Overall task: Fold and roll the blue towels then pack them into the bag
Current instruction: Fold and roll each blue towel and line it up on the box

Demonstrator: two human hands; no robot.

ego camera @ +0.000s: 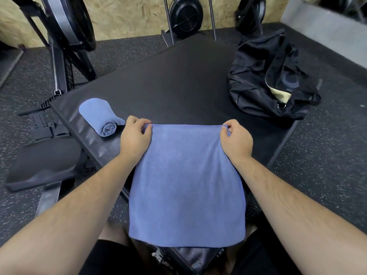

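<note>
Where speckled rubber floor meets a chipboard wall, a black padded counter carries a rolled towel at its left edge and an unzipped black bag at far right. Of the hands, the left hand and right hand each pinch a far corner of a smooth blue towel draped over the near edge.
</note>
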